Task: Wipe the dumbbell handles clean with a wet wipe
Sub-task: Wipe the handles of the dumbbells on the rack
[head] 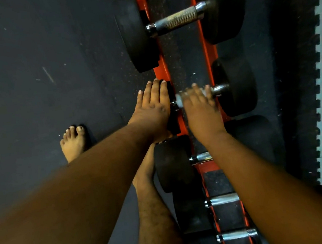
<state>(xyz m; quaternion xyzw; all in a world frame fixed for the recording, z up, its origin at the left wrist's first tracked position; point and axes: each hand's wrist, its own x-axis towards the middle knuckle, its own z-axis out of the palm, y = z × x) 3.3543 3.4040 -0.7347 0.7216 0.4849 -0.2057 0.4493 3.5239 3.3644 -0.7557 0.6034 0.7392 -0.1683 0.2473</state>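
A row of black dumbbells lies across an orange rack (211,49). My right hand (200,106) wraps over the metal handle of the middle dumbbell (235,87), pressing a white wet wipe (179,99) around the handle; the hand is blurred. My left hand (154,106) lies flat with fingers together on that dumbbell's left weight head, which it mostly hides. A larger dumbbell (177,19) with a knurled handle sits farther up the rack. Nearer dumbbells (173,163) lie partly under my right forearm.
Dark rubber floor (37,76) spreads to the left, with my bare feet (73,141) on it beside the rack. A grey interlocking mat edge (321,72) runs down the right side, with red and black shapes beyond it.
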